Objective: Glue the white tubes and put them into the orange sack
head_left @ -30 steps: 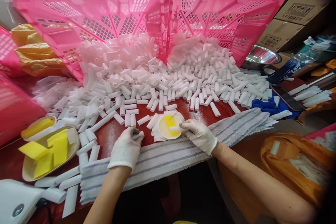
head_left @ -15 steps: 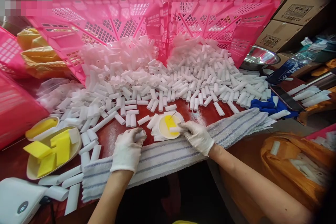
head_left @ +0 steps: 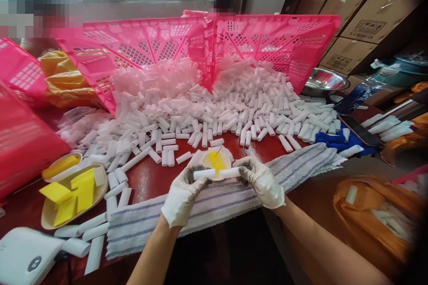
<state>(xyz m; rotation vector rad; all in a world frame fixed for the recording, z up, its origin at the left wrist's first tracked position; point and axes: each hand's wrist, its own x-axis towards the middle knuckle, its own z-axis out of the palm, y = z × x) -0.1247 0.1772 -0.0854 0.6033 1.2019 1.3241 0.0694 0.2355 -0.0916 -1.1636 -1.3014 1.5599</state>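
Observation:
My left hand [head_left: 182, 193], in a white glove with dark fingertips, pinches a short white tube [head_left: 204, 173]. My right hand [head_left: 262, 180], gloved the same way, grips a second white tube [head_left: 230, 172]. The two tubes are held nearly in line, their ends a small gap apart. Just behind them lies a small round dish [head_left: 228, 156] with a yellow sponge piece [head_left: 215, 160] and a thin needle-like pin on it. A striped grey-and-white towel [head_left: 147, 227] runs along the table edge beneath my hands.
A large heap of white tubes [head_left: 167, 111] spills from two tipped pink crates [head_left: 140, 31]. On the left, an oval dish [head_left: 45, 220] holds yellow sponges. A white device [head_left: 23, 254] sits front left. At right are a bottle [head_left: 364, 91], a dark phone-like slab [head_left: 359, 130] and stacked cartons [head_left: 368, 26].
My left hand has risen and moved right, bringing its tube up to face the one in my right hand. My right hand has lifted its tube slightly off the dish. The view has tilted upward.

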